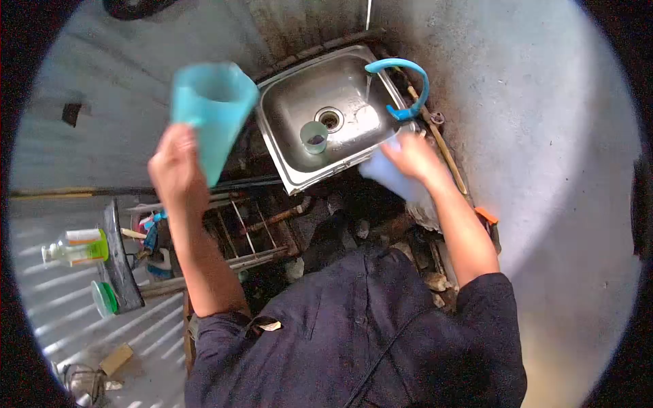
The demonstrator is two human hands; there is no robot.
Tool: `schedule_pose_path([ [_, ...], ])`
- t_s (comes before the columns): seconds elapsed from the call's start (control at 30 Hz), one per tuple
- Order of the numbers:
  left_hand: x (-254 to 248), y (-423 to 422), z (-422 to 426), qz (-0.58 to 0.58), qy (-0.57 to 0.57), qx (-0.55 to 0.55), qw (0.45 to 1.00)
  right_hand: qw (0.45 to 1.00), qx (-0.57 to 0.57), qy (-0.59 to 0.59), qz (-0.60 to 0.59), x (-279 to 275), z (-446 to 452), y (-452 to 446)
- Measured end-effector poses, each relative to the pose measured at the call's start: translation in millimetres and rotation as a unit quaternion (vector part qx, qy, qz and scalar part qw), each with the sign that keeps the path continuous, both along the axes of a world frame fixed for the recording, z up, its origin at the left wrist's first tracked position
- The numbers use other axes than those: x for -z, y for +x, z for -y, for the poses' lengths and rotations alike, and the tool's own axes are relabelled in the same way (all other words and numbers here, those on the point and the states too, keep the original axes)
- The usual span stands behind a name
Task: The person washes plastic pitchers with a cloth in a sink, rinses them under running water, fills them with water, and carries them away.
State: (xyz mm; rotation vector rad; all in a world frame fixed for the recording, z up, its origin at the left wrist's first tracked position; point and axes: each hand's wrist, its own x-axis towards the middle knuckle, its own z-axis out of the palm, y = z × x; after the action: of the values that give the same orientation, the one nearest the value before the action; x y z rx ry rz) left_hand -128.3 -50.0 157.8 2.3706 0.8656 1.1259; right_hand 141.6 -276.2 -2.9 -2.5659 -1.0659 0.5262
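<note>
My left hand [178,166] is wrapped round the lower side of a turquoise plastic pitcher [221,129], raised to the left of the sink with its wide mouth facing up. My right hand [411,158] is closed on a pale blue cloth [390,175] at the sink's front right corner; both are smeared by motion. Inside the stainless steel sink [289,102] a greenish clear cup [313,138] sits beside the drain [331,120], with something dark at its bottom. A bright blue curved faucet [425,85] arches over the right edge, and a thin stream of water seems to fall from its tip.
On a dark shelf [121,258] at the left stand a yellow-green bottle [85,248] and a green-lidded tub [104,299]. A metal rack [255,234] lies below the sink's left. Stones and pipes are under the sink. Grey metal walls [544,129] close in the corner.
</note>
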Motion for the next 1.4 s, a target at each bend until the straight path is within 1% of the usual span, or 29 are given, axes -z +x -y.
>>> schedule_pose_path([
  [0.03, -3, 2, -6, 0.201, -0.023, 0.086, 0.976, 0.999, 0.022, -0.017, -0.036, 11, 25, -4],
  [0.07, -12, -11, -9, 0.235, -0.067, 0.082, 0.966, 0.997, 0.066, -0.036, -0.012, 35, 53, -3],
  [0.1, -15, -4, -2, 0.327, -0.070, 0.120, 0.935, 0.993, 0.111, -0.029, -0.007, 21, 68, -10],
  [0.13, -8, 3, 3, 0.348, -0.060, 0.132, 0.926, 0.987, 0.160, -0.025, -0.007, 3, 83, -17],
  [0.17, 3, 16, 3, 0.372, -0.049, 0.150, 0.915, 0.985, 0.164, 0.050, -0.012, -6, 98, -17],
  [0.2, 28, 30, -3, 0.285, 0.009, 0.170, 0.943, 0.971, 0.195, 0.134, -0.028, -20, 105, -16],
  [0.23, 40, 43, 2, 0.147, 0.000, 0.168, 0.975, 0.949, 0.226, 0.216, -0.042, -38, 111, -17],
  [0.27, 51, 56, 6, 0.001, 0.011, 0.170, 0.985, 0.926, 0.222, 0.304, -0.015, -68, 113, -18],
  [0.3, 54, 65, 19, -0.200, -0.039, 0.141, 0.969, 0.897, 0.215, 0.386, 0.014, -98, 110, -20],
  [0.37, 62, 66, 31, -0.215, -0.098, 0.201, 0.951, 0.773, 0.215, 0.596, -0.032, -137, 96, -28],
  [0.4, 68, 64, 37, -0.153, -0.140, 0.215, 0.954, 0.727, 0.195, 0.657, -0.045, -130, 85, -29],
  [0.43, 71, 59, 40, -0.135, -0.225, 0.190, 0.946, 0.741, 0.160, 0.652, -0.006, -124, 75, -31],
  [0.47, 82, 55, 32, -0.103, -0.244, 0.196, 0.944, 0.751, 0.124, 0.648, 0.033, -118, 65, -32],
  [0.5, 83, 53, 29, -0.076, -0.249, 0.210, 0.943, 0.811, 0.082, 0.567, 0.115, -114, 57, -34],
  [0.53, 71, 54, 32, -0.081, -0.245, 0.217, 0.942, 0.921, 0.086, 0.373, 0.073, -82, 46, -26],
  [0.57, 72, 54, 22, -0.110, -0.199, 0.232, 0.946, 0.982, 0.094, 0.163, 0.015, -44, 43, -17],
  [0.63, 59, 62, 23, -0.164, -0.146, 0.254, 0.942, 0.993, 0.113, -0.028, -0.014, -14, 87, -34],
  [0.7, 75, 70, 2, -0.164, -0.156, 0.311, 0.923, 0.964, 0.266, 0.010, -0.018, -8, 126, -69],
  [0.73, 79, 79, 5, -0.129, -0.191, 0.348, 0.909, 0.945, 0.325, 0.017, -0.026, -9, 143, -86],
  [0.77, 85, 84, 4, -0.104, -0.279, 0.363, 0.883, 0.919, 0.392, 0.013, -0.027, -8, 159, -107],
  [0.87, 104, 107, 14, -0.093, -0.335, 0.458, 0.818, 0.832, 0.555, 0.010, 0.005, 17, 200, -164],
  [0.9, 108, 111, 26, -0.099, -0.339, 0.474, 0.806, 0.814, 0.580, -0.034, -0.026, 25, 214, -185],
  [0.97, 115, 121, 49, -0.104, -0.341, 0.503, 0.787, 0.769, 0.637, -0.047, -0.008, 39, 232, -231],
  [1.03, 124, 136, 67, -0.153, -0.278, 0.528, 0.788, 0.721, 0.689, -0.069, -0.025, 45, 243, -271],
  [1.1, 126, 153, 87, -0.177, -0.275, 0.647, 0.688, 0.663, 0.745, -0.065, -0.029, 39, 243, -314],
  [1.13, 120, 159, 103, -0.211, -0.280, 0.667, 0.657, 0.609, 0.789, -0.064, -0.052, 36, 240, -331],
  [1.23, 131, 168, 128, -0.230, -0.335, 0.681, 0.609, 0.551, 0.832, -0.026, -0.052, 32, 241, -385],
  [1.37, 132, 170, 167, -0.205, -0.391, 0.693, 0.570, 0.516, 0.856, 0.004, -0.038, 11, 245, -441],
  [1.4, 132, 172, 173, -0.214, -0.371, 0.704, 0.566, 0.493, 0.861, -0.022, -0.124, -20, 250, -434],
])
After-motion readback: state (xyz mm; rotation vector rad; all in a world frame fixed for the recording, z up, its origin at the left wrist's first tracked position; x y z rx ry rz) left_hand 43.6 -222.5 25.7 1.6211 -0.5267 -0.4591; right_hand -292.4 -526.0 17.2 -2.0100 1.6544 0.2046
